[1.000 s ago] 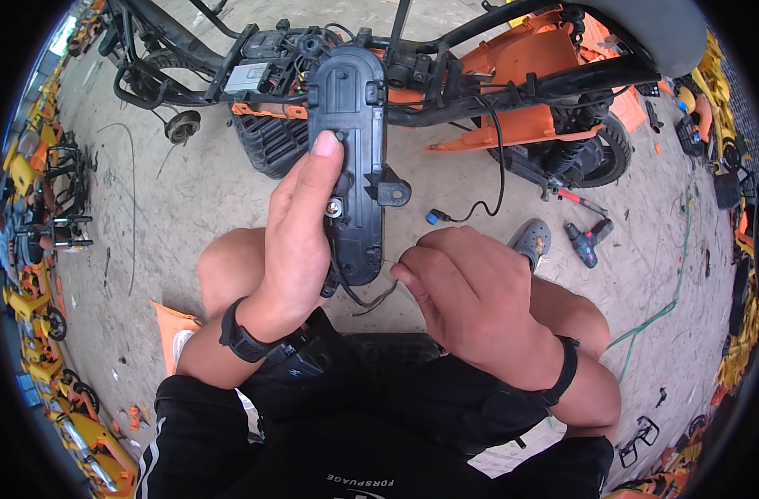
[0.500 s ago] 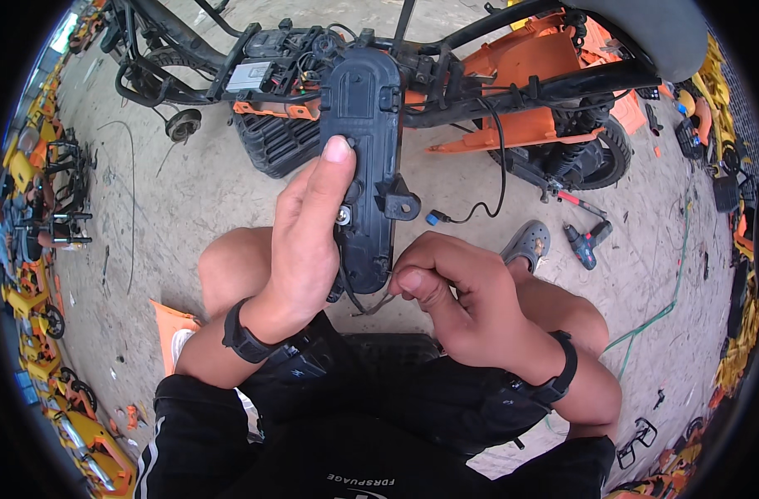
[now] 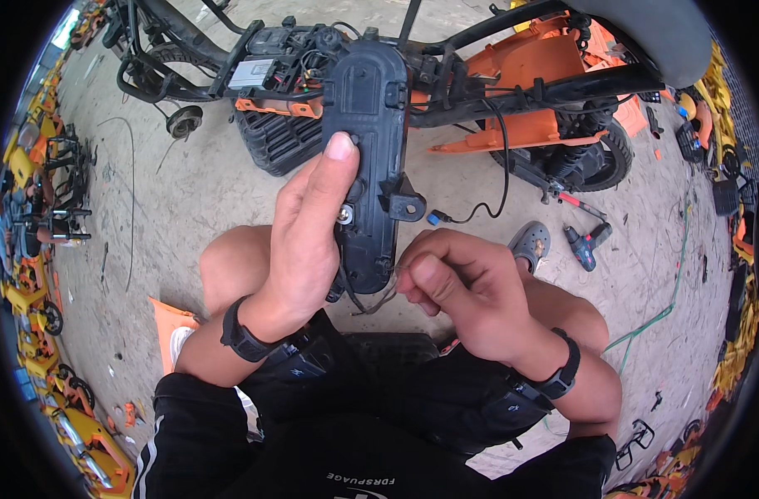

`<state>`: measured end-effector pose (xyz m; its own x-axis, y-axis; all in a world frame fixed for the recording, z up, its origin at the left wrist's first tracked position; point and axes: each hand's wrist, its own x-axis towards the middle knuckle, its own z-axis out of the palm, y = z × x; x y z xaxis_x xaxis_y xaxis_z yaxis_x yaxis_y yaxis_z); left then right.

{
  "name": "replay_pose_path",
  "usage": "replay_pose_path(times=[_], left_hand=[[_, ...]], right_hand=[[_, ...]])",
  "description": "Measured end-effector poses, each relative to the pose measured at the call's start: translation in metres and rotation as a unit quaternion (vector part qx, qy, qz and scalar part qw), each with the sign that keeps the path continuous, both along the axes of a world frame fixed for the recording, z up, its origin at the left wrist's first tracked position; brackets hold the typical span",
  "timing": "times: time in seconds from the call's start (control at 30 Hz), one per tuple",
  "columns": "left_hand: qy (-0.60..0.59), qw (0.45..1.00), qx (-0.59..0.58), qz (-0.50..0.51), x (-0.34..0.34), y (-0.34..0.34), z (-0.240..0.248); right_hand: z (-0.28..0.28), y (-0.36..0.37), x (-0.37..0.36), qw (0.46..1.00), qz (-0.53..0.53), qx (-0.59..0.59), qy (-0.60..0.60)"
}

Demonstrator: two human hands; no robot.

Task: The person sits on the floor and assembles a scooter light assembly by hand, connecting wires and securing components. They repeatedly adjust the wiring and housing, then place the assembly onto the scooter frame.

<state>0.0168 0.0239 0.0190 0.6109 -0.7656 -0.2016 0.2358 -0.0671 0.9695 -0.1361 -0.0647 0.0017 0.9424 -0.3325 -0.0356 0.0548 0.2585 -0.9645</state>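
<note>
My left hand [image 3: 313, 212] is wrapped round a long black plastic housing [image 3: 371, 179], its thumb lying along the face. The housing stands roughly upright before me, with rounded ends, a side bracket [image 3: 406, 206] with a hole, and a shiny metal bolt [image 3: 344, 215] near my palm. From its lower end a thin dark cable [image 3: 369, 309] loops toward my right hand [image 3: 458, 287]. That hand is closed in a pinch on the cable's end beside the housing's lower right edge. My fingers hide part of the wire.
Beyond the housing stands a stripped scooter frame [image 3: 554, 91] with orange panels [image 3: 512, 137]. A black cable with a blue connector [image 3: 433, 218] hangs from it. On the floor at right lie a cordless drill [image 3: 585, 244], a red-handled hammer [image 3: 580, 204] and a green cord [image 3: 658, 316].
My right hand has shifted slightly right, its thumb turned more upward, and fine wire now shows at its fingertips. The housing has moved a little to the right in my left hand.
</note>
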Motion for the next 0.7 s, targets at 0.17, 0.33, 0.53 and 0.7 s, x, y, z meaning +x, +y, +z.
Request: replay_pose_path(times=[0.17, 0.33, 0.53, 0.7], left_hand=[[0.021, 1.000, 0.009, 0.014, 0.000, -0.001, -0.003], [0.034, 0.999, 0.003, 0.012, 0.002, -0.001, -0.004], [0.035, 0.999, -0.025, 0.028, -0.001, -0.005, -0.009], [0.024, 1.000, -0.016, 0.012, 0.001, -0.002, -0.011]], right_hand=[[0.008, -0.008, -0.001, 0.982, -0.038, -0.187, -0.015], [0.006, -0.003, -0.001, 0.962, -0.058, -0.268, -0.004], [0.007, -0.002, -0.001, 0.954, -0.066, -0.292, -0.001], [0.002, 0.004, 0.002, 0.945, -0.096, -0.311, -0.007]])
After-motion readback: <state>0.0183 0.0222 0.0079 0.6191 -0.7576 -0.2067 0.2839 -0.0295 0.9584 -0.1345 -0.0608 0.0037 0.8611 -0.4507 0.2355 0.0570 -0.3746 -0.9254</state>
